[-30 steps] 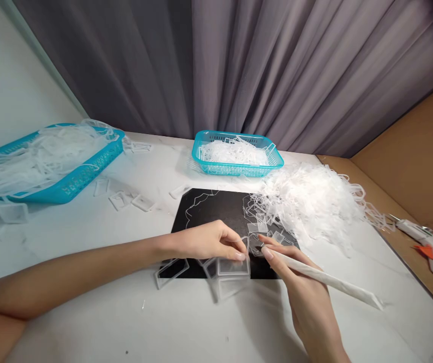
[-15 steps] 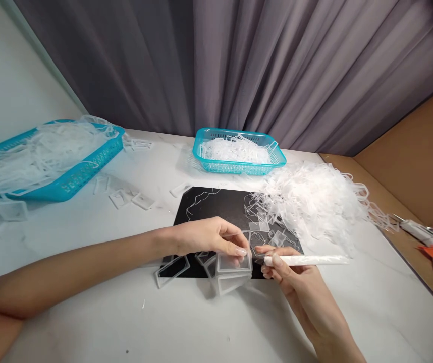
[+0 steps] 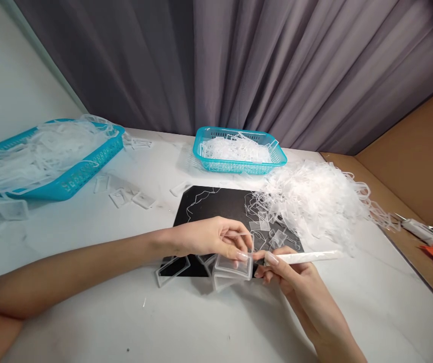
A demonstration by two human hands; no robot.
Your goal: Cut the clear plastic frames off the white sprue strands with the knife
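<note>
My left hand (image 3: 220, 239) is closed on a clear rectangular plastic frame (image 3: 235, 267), pinched between thumb and fingers above the near edge of a black mat (image 3: 216, 204). More clear layers show under that frame; I cannot tell how they join. My right hand (image 3: 292, 272) grips a white pen-like tool (image 3: 311, 257) whose back end points right. Its working tip is hidden by the fingers, close to the right side of the frame. Another clear rectangular frame (image 3: 173, 272) lies at the mat's lower left corner.
A large heap of white plastic strips (image 3: 311, 201) covers the mat's right side. A blue basket (image 3: 239, 166) of clear pieces stands behind the mat, a larger filled one (image 3: 68, 186) at left. Loose pieces (image 3: 133, 197) lie between. A glue gun (image 3: 432, 242) rests at right.
My right hand has shifted slightly left, bringing its fingers up against the frame's right side. The tool's back end has tipped up a little. My left hand keeps its grip, with the frame tilted slightly.
</note>
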